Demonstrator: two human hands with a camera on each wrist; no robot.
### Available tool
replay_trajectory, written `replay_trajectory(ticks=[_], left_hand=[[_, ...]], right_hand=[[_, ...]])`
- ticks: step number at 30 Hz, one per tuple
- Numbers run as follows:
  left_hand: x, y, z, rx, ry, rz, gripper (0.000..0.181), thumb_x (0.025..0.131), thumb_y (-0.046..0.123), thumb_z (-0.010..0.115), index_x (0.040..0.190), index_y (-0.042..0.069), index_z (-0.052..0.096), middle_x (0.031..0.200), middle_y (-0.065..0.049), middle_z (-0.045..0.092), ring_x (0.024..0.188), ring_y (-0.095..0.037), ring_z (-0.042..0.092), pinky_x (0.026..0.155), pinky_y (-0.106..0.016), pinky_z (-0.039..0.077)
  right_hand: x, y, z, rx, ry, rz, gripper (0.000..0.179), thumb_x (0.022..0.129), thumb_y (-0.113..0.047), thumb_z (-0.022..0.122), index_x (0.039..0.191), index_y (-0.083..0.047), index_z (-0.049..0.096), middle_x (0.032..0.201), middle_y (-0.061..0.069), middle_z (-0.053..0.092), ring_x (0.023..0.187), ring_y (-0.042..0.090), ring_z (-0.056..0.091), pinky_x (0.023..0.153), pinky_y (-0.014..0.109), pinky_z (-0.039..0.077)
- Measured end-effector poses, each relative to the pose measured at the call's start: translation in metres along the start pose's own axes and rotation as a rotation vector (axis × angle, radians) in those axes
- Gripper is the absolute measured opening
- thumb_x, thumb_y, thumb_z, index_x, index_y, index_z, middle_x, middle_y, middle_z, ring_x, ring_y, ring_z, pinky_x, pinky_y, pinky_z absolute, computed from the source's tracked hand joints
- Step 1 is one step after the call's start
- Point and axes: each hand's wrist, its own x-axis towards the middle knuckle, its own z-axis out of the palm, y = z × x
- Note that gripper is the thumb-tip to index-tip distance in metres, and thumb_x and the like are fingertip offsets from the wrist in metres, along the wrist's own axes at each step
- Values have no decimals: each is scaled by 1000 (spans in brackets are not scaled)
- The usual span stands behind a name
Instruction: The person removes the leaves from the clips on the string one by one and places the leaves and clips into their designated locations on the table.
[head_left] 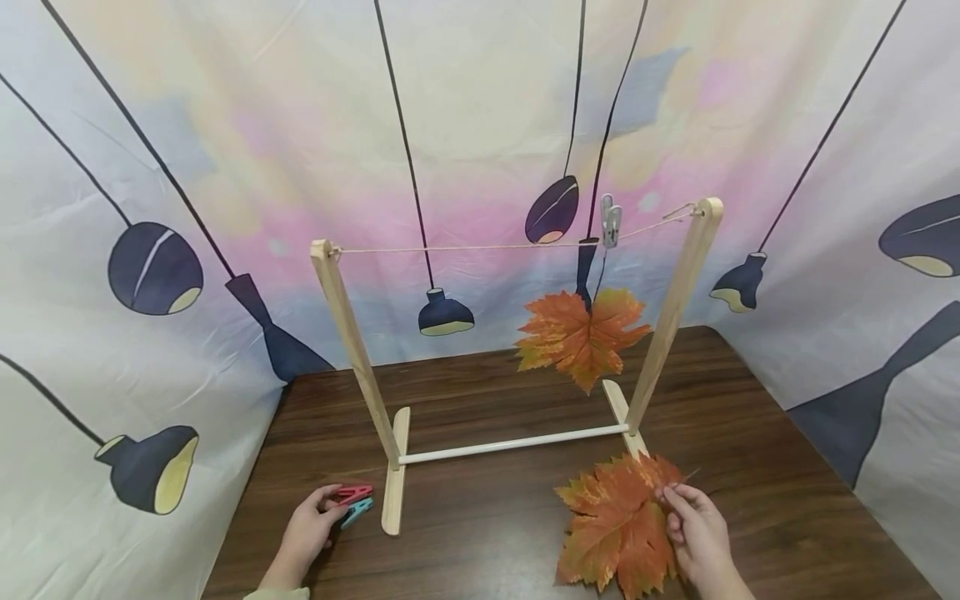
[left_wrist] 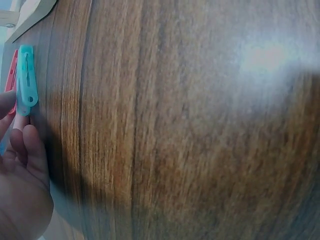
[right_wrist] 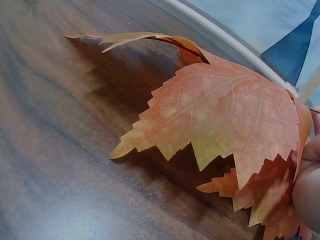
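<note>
1. Head view: The left hand (head_left: pixel 306 525) holds the red clip (head_left: pixel 356 492) and the teal clip (head_left: pixel 357 512) with its fingers, near the left foot of the rack (head_left: pixel 356 358).
2. Head view: The right hand (head_left: pixel 701 533) pinches the held leaf (head_left: pixel 618 533) near its stem, in front of the rack's right foot.
3. Head view: The rack stands on the counter (head_left: pixel 495 542). The cord (head_left: pixel 465 248) spans its two posts. The grey clip (head_left: pixel 612 227) sits on the cord, nearer the right post; the hung leaf (head_left: pixel 588 337) is suspended below it.
4. Left wrist view: The two clips lie side by side at the left fingers, teal nearer the camera. Contact between clips and counter cannot be determined.
5. Right wrist view: The held leaf's blade extends from the right fingers above the counter, its far edge curled. The fingers are partly cut off by the view's edge.
</note>
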Motion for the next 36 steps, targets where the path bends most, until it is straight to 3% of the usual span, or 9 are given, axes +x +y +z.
replay_trajectory(ticks=[7,14,21,25,36], left_hand=[[1,2,1,-1,7,-3,46,87,12,58,127,-6,46,91,-14,56,63,-19,48,51,-33,47],[1,8,2,25,11,-55,47,88,13,56,130,-4,44,94,-16,56,66,-19,49,52,-32,47],[1,7,2,34,5,-45,46,87,12,55,128,-6,44,93,-17,58,66,-20,51,51,-33,47],[0,4,1,39,8,-38,46,86,12,55,127,-6,45,92,-16,58,63,-19,51,50,-33,47],[1,2,4,37,22,-8,46,86,13,55,126,-7,45,90,-14,57,54,-17,48,48,-31,47]], right_hand=[[0,4,-4,-7,17,-13,13,92,-5,58,86,-16,54,78,-3,67,45,-2,43,37,11,33],[-2,5,-10,-49,29,-23,9,93,-9,58,86,-15,59,79,-2,69,47,-1,48,39,12,36],[0,3,-13,-84,95,37,5,94,-13,58,94,-11,54,79,-4,67,53,1,50,44,13,39],[1,1,-16,-119,87,69,9,94,-14,57,101,-8,54,81,-4,67,56,1,52,46,13,40],[-3,-3,-23,-70,56,106,17,98,-11,46,91,-10,62,80,-2,66,59,2,55,50,14,43]])
